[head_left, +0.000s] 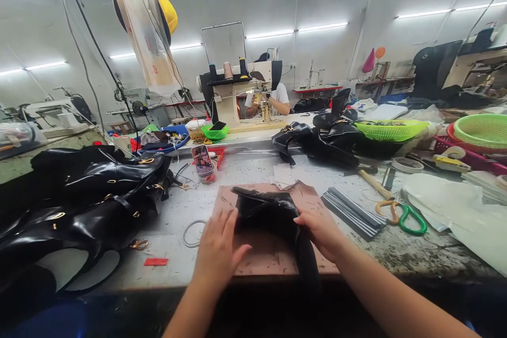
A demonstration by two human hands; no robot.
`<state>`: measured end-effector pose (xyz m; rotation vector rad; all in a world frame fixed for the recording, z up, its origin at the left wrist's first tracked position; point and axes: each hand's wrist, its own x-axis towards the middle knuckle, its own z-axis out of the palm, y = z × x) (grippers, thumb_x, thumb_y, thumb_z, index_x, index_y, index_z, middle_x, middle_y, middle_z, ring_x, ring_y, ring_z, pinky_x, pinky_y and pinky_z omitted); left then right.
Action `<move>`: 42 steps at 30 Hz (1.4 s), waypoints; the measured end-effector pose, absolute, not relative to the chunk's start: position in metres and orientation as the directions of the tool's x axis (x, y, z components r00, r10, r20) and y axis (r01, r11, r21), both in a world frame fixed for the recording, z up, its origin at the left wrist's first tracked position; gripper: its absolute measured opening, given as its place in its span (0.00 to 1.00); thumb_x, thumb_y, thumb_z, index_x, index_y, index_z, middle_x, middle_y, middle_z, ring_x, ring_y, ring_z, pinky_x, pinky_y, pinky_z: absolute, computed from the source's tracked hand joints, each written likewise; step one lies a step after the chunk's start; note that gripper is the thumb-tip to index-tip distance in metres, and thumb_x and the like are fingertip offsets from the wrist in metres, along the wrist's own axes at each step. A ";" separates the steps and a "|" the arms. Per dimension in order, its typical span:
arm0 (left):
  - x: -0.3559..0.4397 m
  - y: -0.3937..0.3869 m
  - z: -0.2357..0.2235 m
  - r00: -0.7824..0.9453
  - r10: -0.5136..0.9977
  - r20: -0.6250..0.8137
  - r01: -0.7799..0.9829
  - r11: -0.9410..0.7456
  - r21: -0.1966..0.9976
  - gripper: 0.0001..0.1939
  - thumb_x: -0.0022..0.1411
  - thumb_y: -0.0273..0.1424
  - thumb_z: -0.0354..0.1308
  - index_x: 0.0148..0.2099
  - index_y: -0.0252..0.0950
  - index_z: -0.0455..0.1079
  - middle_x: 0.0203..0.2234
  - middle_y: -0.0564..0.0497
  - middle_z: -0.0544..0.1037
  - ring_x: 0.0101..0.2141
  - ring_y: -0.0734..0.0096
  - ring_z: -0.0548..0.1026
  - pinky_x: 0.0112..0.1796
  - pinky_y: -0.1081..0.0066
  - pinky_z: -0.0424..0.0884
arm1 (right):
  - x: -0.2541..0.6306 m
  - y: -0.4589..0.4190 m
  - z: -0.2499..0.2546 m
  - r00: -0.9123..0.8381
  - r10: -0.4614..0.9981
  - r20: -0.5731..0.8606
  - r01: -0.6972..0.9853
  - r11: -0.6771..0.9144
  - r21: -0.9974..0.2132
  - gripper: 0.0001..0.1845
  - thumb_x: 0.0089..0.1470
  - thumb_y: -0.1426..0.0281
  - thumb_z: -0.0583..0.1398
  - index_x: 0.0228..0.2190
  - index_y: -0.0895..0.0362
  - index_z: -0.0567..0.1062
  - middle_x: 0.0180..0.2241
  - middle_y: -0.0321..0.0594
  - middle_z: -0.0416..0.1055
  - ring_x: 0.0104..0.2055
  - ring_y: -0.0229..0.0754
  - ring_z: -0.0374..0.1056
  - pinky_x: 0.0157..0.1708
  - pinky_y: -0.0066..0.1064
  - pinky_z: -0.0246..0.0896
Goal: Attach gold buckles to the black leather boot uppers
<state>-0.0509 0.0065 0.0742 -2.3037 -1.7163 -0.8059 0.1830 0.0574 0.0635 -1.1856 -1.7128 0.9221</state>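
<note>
A black leather bag piece [267, 214] lies on a pinkish-brown mat [261, 259] in front of me. Its layered upper edge faces away, and a long strip hangs from its right side over the table's front edge. With thumb and fingers closed, my right hand [322, 232] grips that right side. My left hand [218, 245] rests at the piece's left edge, fingers stretched out and thumb apart. Left of this hand lies a pale ring [193, 234], partly covered by it. A pile of grey and white strips [354, 213] is right of the mat.
Glossy black bags [114, 185] are heaped at left, more [328, 137] at the back right. A phone [203, 159] stands behind the mat. Scissors [412, 220] and a hammer [375, 184] lie at right. Across the table a person [281, 99] sits behind a sewing machine [227, 103].
</note>
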 end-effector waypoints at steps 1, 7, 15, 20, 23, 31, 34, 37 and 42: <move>-0.058 0.018 0.075 0.183 0.896 0.406 0.928 -0.294 0.230 0.31 0.49 0.31 0.62 0.56 0.35 0.61 0.50 0.40 0.70 0.51 0.50 0.68 0.48 0.53 0.66 | 0.184 0.059 0.063 -0.207 0.953 0.220 0.338 0.281 -0.898 0.23 0.50 0.73 0.49 0.48 0.56 0.71 0.34 0.40 0.76 0.37 0.46 0.72 0.34 0.35 0.68; -0.066 0.058 0.075 0.159 0.979 0.128 0.880 -0.199 0.432 0.14 0.55 0.24 0.53 0.43 0.40 0.71 0.34 0.51 0.80 0.36 0.64 0.77 0.38 0.66 0.73 | 0.161 0.066 0.066 -0.131 0.947 0.292 0.232 0.316 -0.920 0.22 0.53 0.68 0.50 0.50 0.54 0.69 0.34 0.41 0.75 0.43 0.50 0.69 0.40 0.41 0.65; -0.051 0.028 0.059 0.080 0.641 0.763 0.929 -0.326 0.176 0.21 0.61 0.28 0.48 0.56 0.32 0.56 0.56 0.35 0.59 0.58 0.52 0.56 0.52 0.51 0.61 | 0.145 0.069 0.079 -0.118 0.890 0.441 0.317 0.455 -0.832 0.29 0.50 0.72 0.44 0.55 0.60 0.61 0.45 0.46 0.71 0.52 0.53 0.62 0.50 0.45 0.57; -0.031 -0.003 0.040 0.341 0.451 0.825 0.836 -0.547 -0.047 0.20 0.58 0.24 0.50 0.54 0.36 0.57 0.54 0.39 0.61 0.58 0.55 0.56 0.53 0.55 0.59 | 0.130 0.064 0.077 -0.625 0.636 0.452 0.589 0.765 -0.262 0.34 0.44 0.70 0.54 0.55 0.66 0.61 0.58 0.56 0.56 0.61 0.59 0.45 0.59 0.54 0.26; -0.029 -0.006 0.019 0.452 0.568 0.688 0.789 -0.614 -0.012 0.22 0.61 0.31 0.48 0.57 0.32 0.55 0.52 0.36 0.66 0.54 0.55 0.62 0.50 0.59 0.65 | 0.121 0.049 0.057 -0.779 0.583 0.231 0.545 0.812 -0.209 0.28 0.47 0.67 0.56 0.51 0.63 0.67 0.56 0.55 0.59 0.60 0.59 0.48 0.59 0.52 0.34; -0.036 0.017 0.018 0.518 0.833 0.196 0.820 -0.549 0.162 0.33 0.62 0.42 0.47 0.62 0.27 0.47 0.56 0.35 0.61 0.57 0.52 0.58 0.54 0.53 0.61 | 0.151 0.034 0.008 -0.739 0.650 0.178 0.623 0.759 -0.187 0.30 0.53 0.66 0.53 0.56 0.67 0.59 0.57 0.57 0.58 0.57 0.57 0.56 0.54 0.49 0.53; -0.024 0.025 0.028 0.455 0.867 0.202 0.859 -0.487 0.159 0.27 0.61 0.34 0.51 0.60 0.29 0.54 0.54 0.36 0.65 0.55 0.52 0.62 0.52 0.53 0.63 | 0.161 0.032 -0.012 -0.748 0.617 0.246 0.602 0.786 -0.140 0.28 0.51 0.73 0.53 0.55 0.67 0.62 0.57 0.57 0.57 0.58 0.57 0.55 0.54 0.49 0.56; -0.015 0.029 0.030 0.509 0.824 0.249 0.826 -0.549 0.129 0.23 0.60 0.29 0.51 0.57 0.30 0.58 0.54 0.37 0.65 0.55 0.51 0.62 0.52 0.52 0.62 | 0.169 0.028 -0.019 -0.758 0.594 0.269 0.571 0.804 -0.166 0.28 0.48 0.76 0.52 0.53 0.65 0.65 0.57 0.55 0.58 0.59 0.56 0.54 0.54 0.50 0.55; -0.024 0.036 0.024 0.639 0.691 0.338 0.714 -0.697 0.074 0.23 0.59 0.24 0.50 0.58 0.28 0.57 0.49 0.38 0.70 0.51 0.59 0.68 0.50 0.60 0.67 | 0.186 0.031 -0.006 -0.685 0.686 0.245 0.599 0.722 -0.347 0.29 0.47 0.80 0.47 0.52 0.60 0.67 0.53 0.47 0.65 0.54 0.47 0.62 0.51 0.42 0.62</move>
